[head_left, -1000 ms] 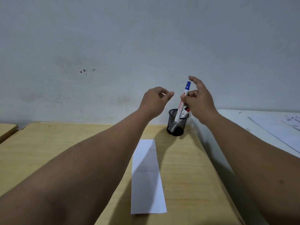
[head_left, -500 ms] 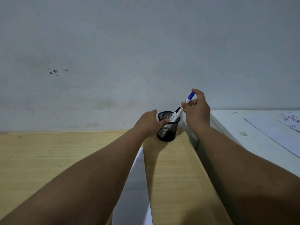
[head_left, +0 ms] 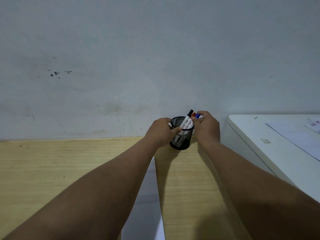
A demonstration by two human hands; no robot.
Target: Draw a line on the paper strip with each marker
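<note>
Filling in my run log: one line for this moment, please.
left hand: steadying mesh cup | right hand: on blue marker | markers: in cup | paper strip: unmarked

A pale grey-blue wall (head_left: pixel 155 58) fills the upper view, scuffed and marked with small dark specks at left. Below it runs a light wooden worktop (head_left: pixel 52 161). To the right, just beside it, stands a white table (head_left: pixel 259 135) with papers (head_left: pixel 297 135) on it
</note>
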